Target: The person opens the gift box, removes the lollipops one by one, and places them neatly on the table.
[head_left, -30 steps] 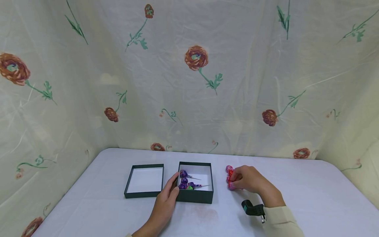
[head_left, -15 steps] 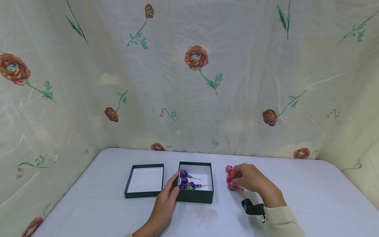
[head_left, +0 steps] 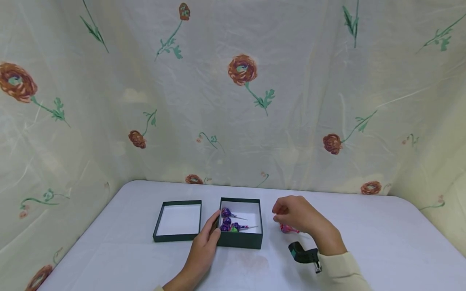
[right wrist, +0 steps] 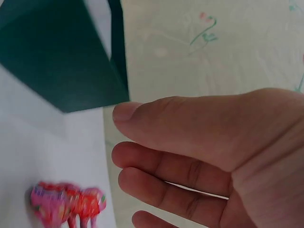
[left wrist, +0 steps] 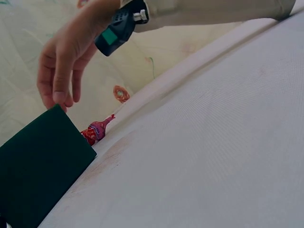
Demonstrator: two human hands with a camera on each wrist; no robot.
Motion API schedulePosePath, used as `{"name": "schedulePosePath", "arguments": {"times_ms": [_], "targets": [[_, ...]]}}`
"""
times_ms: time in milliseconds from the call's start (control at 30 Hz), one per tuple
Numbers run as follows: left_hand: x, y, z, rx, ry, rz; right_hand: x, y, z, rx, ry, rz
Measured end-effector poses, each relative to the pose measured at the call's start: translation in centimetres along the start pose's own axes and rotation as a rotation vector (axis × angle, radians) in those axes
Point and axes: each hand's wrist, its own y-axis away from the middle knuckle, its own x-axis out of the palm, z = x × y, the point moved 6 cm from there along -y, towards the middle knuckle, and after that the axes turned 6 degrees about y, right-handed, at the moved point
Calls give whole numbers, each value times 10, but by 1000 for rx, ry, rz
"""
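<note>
A dark green box (head_left: 240,241) with a white inside stands at the middle of the table, holding several purple-wrapped lollipops (head_left: 226,221) on its left side. My left hand (head_left: 204,246) rests against the box's left wall, thumb by the near corner and fingers straight along the side. Just right of the box, my right hand (head_left: 300,214) hovers with loosely bent fingers and nothing visible between them. Beneath it lie red and pink lollipops (head_left: 289,228), mostly hidden by the hand in the head view. The right wrist view shows these lollipops (right wrist: 69,204) bunched together on the cloth.
A green-rimmed lid (head_left: 177,238), white inside, lies left of the box. White cloth (head_left: 127,262) covers the table, bearing a faint reddish stain (head_left: 251,260) in front of the box. A flower-printed curtain (head_left: 291,101) hangs around the back and sides.
My right hand has let go of the red and pink lollipops, rising slightly and moving left toward the box. The left hand stays in place against the box.
</note>
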Motion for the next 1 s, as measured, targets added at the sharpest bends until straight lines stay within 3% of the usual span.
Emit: {"name": "schedulePosePath", "arguments": {"times_ms": [267, 567, 1000], "targets": [[1, 0, 2, -19, -2, 1, 7, -6, 23, -67, -42, 21], [-2, 0, -1, -7, -6, -1, 17, -13, 44, -235, -66, 13], [0, -1, 0, -9, 2, 27, 44, -26, 57, -348, -143, 61]]}}
